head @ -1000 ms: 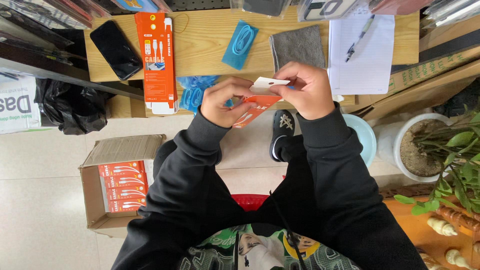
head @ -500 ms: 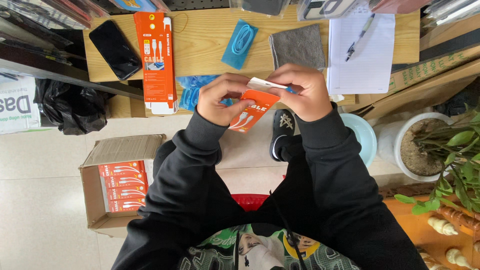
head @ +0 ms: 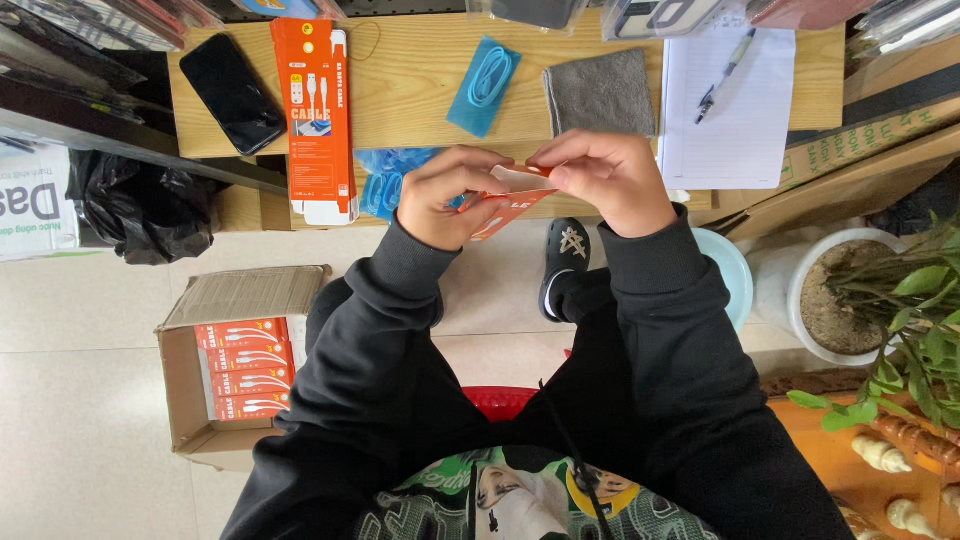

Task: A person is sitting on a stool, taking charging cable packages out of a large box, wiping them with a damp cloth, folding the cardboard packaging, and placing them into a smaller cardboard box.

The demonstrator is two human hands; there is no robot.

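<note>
Seated person, head view looking down past black sleeves. Both hands are raised in front of the wooden table's (head: 420, 90) near edge, working one small orange cable box (head: 508, 205). Left hand (head: 448, 195) is curled around the box's lower left part, fingers closed on it from the side. Right hand (head: 605, 180) pinches the white end flap (head: 520, 178) at the box's upper end between thumb and fingertips, grip tight and nearly closed. The box is mostly hidden by the fingers; its long axis appears to slant from lower left to upper right, flap end toward the right hand, orange face tilted down toward the floor. On the table, well apart from the hands: a second, longer orange cable box (head: 315, 115) lying flat, long axis running away from the person, overhanging the near edge; a black phone (head: 232, 92) to its left; a blue bagged cable (head: 484, 84); a grey cloth (head: 600, 92); a sheet of paper (head: 735, 120) with a pen (head: 722, 76) on it. More blue bags (head: 385, 180) sit just left of the left hand. On the floor at left, an open cardboard carton (head: 225, 375) holds stacked orange boxes. Potted plant (head: 850, 300) at right.
</note>
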